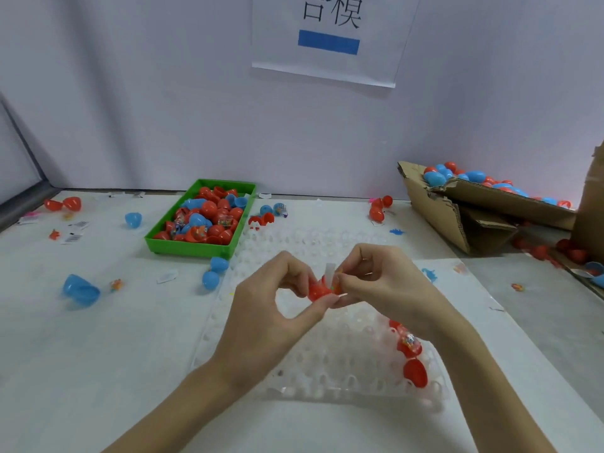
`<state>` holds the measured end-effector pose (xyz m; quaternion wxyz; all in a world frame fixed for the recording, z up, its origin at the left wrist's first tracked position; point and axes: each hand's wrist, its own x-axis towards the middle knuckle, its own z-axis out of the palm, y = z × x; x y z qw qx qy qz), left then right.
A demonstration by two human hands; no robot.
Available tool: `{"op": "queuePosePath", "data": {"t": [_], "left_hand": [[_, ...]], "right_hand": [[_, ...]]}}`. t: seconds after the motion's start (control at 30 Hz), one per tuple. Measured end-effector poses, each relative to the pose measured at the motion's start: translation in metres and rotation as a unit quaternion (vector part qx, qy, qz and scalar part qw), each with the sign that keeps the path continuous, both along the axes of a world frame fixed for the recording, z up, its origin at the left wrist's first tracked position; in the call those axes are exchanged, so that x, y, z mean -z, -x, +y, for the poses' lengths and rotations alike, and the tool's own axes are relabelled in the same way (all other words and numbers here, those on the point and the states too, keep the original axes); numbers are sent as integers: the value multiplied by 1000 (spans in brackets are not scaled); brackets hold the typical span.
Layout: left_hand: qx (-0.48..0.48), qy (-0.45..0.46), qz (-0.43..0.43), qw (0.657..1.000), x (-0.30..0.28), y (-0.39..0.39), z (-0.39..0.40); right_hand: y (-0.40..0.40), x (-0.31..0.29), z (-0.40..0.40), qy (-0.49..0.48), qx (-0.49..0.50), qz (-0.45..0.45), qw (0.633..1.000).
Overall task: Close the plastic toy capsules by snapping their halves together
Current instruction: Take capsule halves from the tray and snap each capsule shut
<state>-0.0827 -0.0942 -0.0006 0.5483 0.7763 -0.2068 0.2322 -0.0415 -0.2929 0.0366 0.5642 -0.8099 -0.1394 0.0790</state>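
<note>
Two bare hands meet above a clear plastic tray [327, 364] on a white counter [98, 338]: the left hand [271, 305] and the right hand [379, 282] both pinch one red capsule [318, 291], with a small white slip [329, 273] sticking up between the fingertips. A green bin [157, 243] of red and blue capsule halves sits beyond to the left, and a torn cardboard box [434, 207] holding more capsules sits at the far right

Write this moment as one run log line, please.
left hand: holds red capsule | right hand: pinches same capsule | over clear tray | not visibly snapped
</note>
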Motion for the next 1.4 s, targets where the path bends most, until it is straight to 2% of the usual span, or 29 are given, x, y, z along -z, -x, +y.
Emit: {"op": "queuePosePath", "data": {"t": [0.1, 0.17, 0.27, 0.37, 0.6, 0.77, 1.0, 1.2, 1.33, 1.4], "left_hand": [[15, 68, 83, 994, 0, -8, 6], [17, 99, 109, 989, 1, -13, 8], [19, 108, 109, 988, 4, -17, 12], [5, 57, 66, 996, 3, -17, 13], [-35, -37, -13, 999, -2, -17, 17], [-33, -43, -15, 998, -5, -17, 19], [-21, -34, -11, 999, -7, -15, 22], [-42, -165, -112, 979, -11, -17, 26], [-43, -122, -101, 986, -11, -19, 30], [-42, -72, -69, 994, -11, -20, 31]], "right_hand": [[-1, 6, 13, -17, 66, -65, 996], [-1, 7, 17, -27, 82, -109, 990], [2, 9, 22, -44, 83, -155, 983], [3, 13, 28, -50, 97, -172, 979], [6, 13, 38, -95, 66, -146, 982], [8, 10, 38, -117, 43, -109, 986], [9, 15, 43, -154, 63, -55, 985], [11, 19, 45, -150, 65, -66, 984], [12, 14, 42, -156, 37, -56, 985], [12, 11, 41, -149, 25, -56, 987]]}}
